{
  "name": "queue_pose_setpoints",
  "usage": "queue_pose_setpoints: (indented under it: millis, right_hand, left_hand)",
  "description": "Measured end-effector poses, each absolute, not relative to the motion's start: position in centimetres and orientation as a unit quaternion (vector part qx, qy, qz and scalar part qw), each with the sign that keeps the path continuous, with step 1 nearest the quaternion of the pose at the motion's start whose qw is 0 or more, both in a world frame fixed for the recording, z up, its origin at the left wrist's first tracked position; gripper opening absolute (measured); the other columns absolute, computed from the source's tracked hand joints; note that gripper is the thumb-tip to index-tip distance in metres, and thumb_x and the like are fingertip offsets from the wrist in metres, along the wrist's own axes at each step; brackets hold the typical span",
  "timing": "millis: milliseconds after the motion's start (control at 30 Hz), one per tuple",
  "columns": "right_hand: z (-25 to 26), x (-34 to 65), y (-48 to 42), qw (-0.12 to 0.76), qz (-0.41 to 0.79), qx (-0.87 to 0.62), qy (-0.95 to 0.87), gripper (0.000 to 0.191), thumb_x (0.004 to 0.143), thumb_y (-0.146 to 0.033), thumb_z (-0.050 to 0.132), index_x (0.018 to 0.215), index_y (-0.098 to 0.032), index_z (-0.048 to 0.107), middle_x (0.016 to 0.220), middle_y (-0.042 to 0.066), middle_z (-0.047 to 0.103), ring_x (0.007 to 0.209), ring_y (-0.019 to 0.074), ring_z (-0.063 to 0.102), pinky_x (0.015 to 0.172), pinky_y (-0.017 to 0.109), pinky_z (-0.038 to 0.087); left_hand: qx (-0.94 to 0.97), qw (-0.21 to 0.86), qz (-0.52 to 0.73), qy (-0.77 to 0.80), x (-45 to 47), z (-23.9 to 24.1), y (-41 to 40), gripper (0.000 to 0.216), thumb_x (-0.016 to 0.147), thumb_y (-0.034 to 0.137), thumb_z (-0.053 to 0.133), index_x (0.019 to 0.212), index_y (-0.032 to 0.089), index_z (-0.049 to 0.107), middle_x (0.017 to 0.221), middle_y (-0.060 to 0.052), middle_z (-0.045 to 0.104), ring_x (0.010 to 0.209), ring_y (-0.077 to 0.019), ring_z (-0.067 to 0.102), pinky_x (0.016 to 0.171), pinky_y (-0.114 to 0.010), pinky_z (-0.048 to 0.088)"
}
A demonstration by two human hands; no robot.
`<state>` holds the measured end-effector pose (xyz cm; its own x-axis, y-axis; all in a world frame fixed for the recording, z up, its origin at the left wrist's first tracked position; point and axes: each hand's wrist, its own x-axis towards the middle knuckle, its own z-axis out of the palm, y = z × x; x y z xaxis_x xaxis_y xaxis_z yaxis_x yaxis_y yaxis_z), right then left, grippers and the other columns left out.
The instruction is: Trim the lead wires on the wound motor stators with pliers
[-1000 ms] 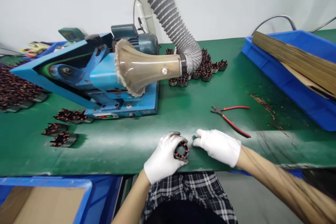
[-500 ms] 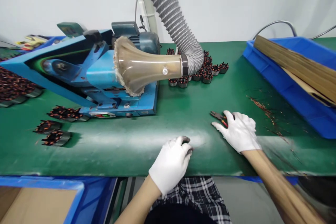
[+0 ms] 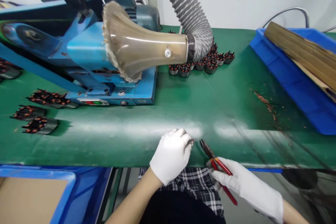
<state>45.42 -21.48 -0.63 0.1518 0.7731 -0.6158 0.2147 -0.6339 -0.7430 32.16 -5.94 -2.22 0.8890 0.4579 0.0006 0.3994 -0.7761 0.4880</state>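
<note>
My left hand [image 3: 170, 155], in a white glove, is closed over a small wound motor stator [image 3: 190, 142] at the front edge of the green table [image 3: 215, 108]; only a sliver of the stator shows past the fingers. My right hand [image 3: 244, 183], also gloved, grips red-handled cutting pliers [image 3: 215, 162]. The pliers' dark jaws point up and left, a short way from the stator. A thin wire seems to stick out from the stator toward the jaws.
A blue belt machine [image 3: 78, 49] with a tan suction funnel [image 3: 139, 50] and grey ribbed hose [image 3: 191, 10] fills the back left. Several stators [image 3: 204, 63] cluster behind the funnel, more [image 3: 36, 112] at the left. A blue bin [image 3: 294, 73] holding cardboard stands right. Copper scraps [image 3: 265, 103] litter the mat.
My right hand reached right, took the pliers off the table and brought them back beside my left hand. The left hand stayed closed over the stator. The camera moved closer to the machine.
</note>
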Motion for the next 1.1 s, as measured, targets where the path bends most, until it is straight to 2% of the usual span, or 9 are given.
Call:
queue_pose_setpoints:
  millis: [200, 333, 533, 667, 733, 800, 900, 1000, 1100]
  right_hand:
    - [-1.2, 44.2, -20.8, 0.215, 0.485, -0.757, -0.383, 0.022, 0.085, -0.038, 0.047, 0.076, -0.018, 0.05, 0.07, 0.001, 0.057, 0.063, 0.0173, 0.051, 0.059, 0.026, 0.04]
    - [-1.8, 43.3, -20.3, 0.242, 0.513, -0.746, -0.349, 0.023, 0.086, -0.039, 0.045, 0.079, -0.018, 0.049, 0.068, -0.001, 0.053, 0.059, 0.0156, 0.048, 0.058, 0.025, 0.039]
    - [-2.9, 42.5, -19.9, 0.384, 0.54, -0.711, -0.237, 0.031, 0.085, -0.046, 0.048, 0.074, -0.017, 0.044, 0.058, -0.005, 0.039, 0.049, 0.0105, 0.039, 0.047, 0.021, 0.035]
    - [-2.8, 42.7, -19.7, 0.486, 0.618, -0.603, -0.138, 0.03, 0.081, -0.046, 0.056, 0.082, -0.017, 0.046, 0.059, -0.005, 0.045, 0.048, 0.0114, 0.046, 0.048, 0.023, 0.041]
    - [-2.8, 42.5, -19.3, 0.532, 0.675, -0.503, -0.09, 0.03, 0.077, -0.041, 0.063, 0.088, -0.016, 0.048, 0.065, -0.002, 0.052, 0.053, 0.0144, 0.054, 0.054, 0.028, 0.047]
    - [-2.8, 42.1, -18.5, 0.576, 0.704, -0.413, -0.049, 0.03, 0.074, -0.035, 0.068, 0.088, -0.015, 0.05, 0.074, 0.004, 0.058, 0.066, 0.0189, 0.06, 0.065, 0.034, 0.049]
    - [-3.2, 42.1, -16.9, 0.636, 0.689, -0.348, -0.004, 0.026, 0.072, -0.026, 0.07, 0.087, -0.013, 0.054, 0.1, 0.012, 0.059, 0.094, 0.0251, 0.057, 0.086, 0.041, 0.043]
    - [-3.8, 44.4, -16.1, 0.709, 0.62, -0.336, 0.014, 0.021, 0.075, -0.024, 0.067, 0.089, -0.014, 0.056, 0.119, 0.012, 0.051, 0.112, 0.0264, 0.046, 0.097, 0.044, 0.035]
    - [-4.0, 49.0, -16.8, 0.769, 0.522, -0.367, 0.022, 0.013, 0.077, -0.022, 0.061, 0.088, -0.015, 0.057, 0.121, 0.011, 0.05, 0.116, 0.0244, 0.042, 0.1, 0.041, 0.034]
  left_hand:
    - [0.946, 0.227, 0.048, 0.224, 32.1, -2.3, -5.9, 0.018, 0.087, 0.02, 0.039, 0.088, 0.02, 0.057, 0.085, -0.003, 0.052, 0.081, -0.0192, 0.047, 0.072, -0.032, 0.038]
    - [0.951, 0.21, 0.042, 0.222, 32.1, -2.3, -5.9, 0.017, 0.086, 0.019, 0.039, 0.085, 0.02, 0.055, 0.084, -0.003, 0.051, 0.078, -0.0184, 0.047, 0.071, -0.032, 0.039]
    - [0.959, 0.191, 0.032, 0.208, 31.9, -2.4, -6.0, 0.015, 0.086, 0.019, 0.039, 0.083, 0.02, 0.053, 0.084, -0.003, 0.051, 0.079, -0.019, 0.048, 0.069, -0.031, 0.039]
    - [0.96, 0.195, 0.03, 0.197, 32.1, -2.3, -4.7, 0.017, 0.087, 0.021, 0.039, 0.084, 0.021, 0.055, 0.083, -0.002, 0.053, 0.077, -0.0189, 0.05, 0.068, -0.032, 0.04]
    - [0.954, 0.198, 0.069, 0.216, 32.3, -2.2, -3.2, 0.015, 0.086, 0.021, 0.041, 0.091, 0.02, 0.055, 0.089, -0.003, 0.055, 0.081, -0.0195, 0.052, 0.072, -0.033, 0.042]
    - [0.934, 0.197, 0.166, 0.247, 32.0, -2.1, -1.7, 0.018, 0.085, 0.021, 0.044, 0.101, 0.02, 0.052, 0.1, -0.005, 0.055, 0.092, -0.0206, 0.052, 0.08, -0.035, 0.042]
    - [0.898, 0.179, 0.309, 0.258, 30.3, -2.3, -0.5, 0.022, 0.083, 0.023, 0.048, 0.105, 0.02, 0.05, 0.107, -0.006, 0.054, 0.1, -0.0202, 0.051, 0.086, -0.034, 0.041]
    - [0.913, 0.157, 0.301, 0.227, 27.6, -3.2, -0.9, 0.016, 0.083, 0.02, 0.05, 0.098, 0.021, 0.054, 0.098, -0.005, 0.058, 0.089, -0.0182, 0.055, 0.079, -0.032, 0.043]
    - [0.936, 0.157, 0.236, 0.208, 25.5, -4.5, -1.8, 0.014, 0.084, 0.021, 0.047, 0.095, 0.021, 0.056, 0.09, -0.004, 0.06, 0.08, -0.0172, 0.057, 0.073, -0.031, 0.045]
